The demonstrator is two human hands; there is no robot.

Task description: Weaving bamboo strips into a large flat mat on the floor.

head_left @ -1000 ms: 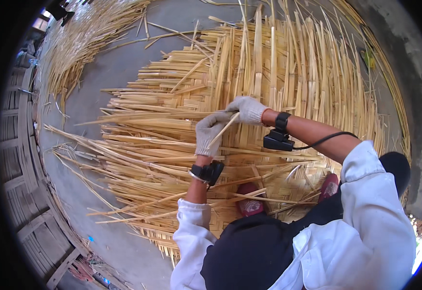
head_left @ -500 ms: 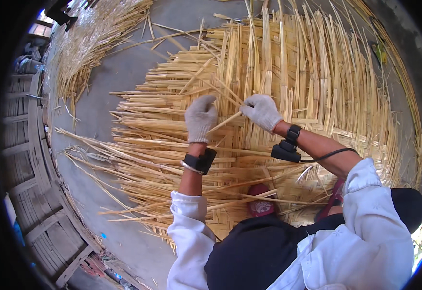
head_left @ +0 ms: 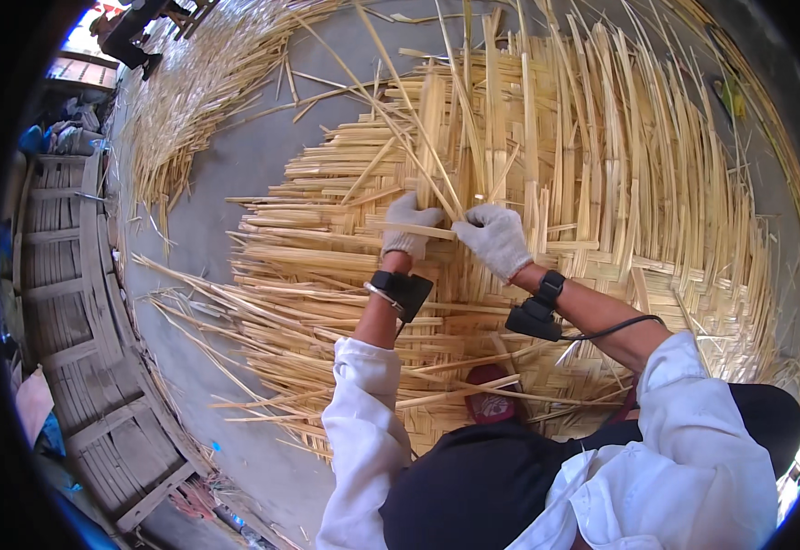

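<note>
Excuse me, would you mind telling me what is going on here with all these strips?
A person in white work gloves is crouched over a large woven bamboo mat lying on a concrete floor. The left hand and the right hand are both closed around thin bamboo strips at the mat's unfinished edge, where loose ends stick out. A second pile of strips lies farther off, upper left.

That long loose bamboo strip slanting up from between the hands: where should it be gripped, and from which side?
Probably low down, just above the left hand and right hand, where the loose strip leaves the woven mat. Come from above, pinching its flat faces: its far end slants free toward the top and would likely flex, while the base is held by the weave.
</note>
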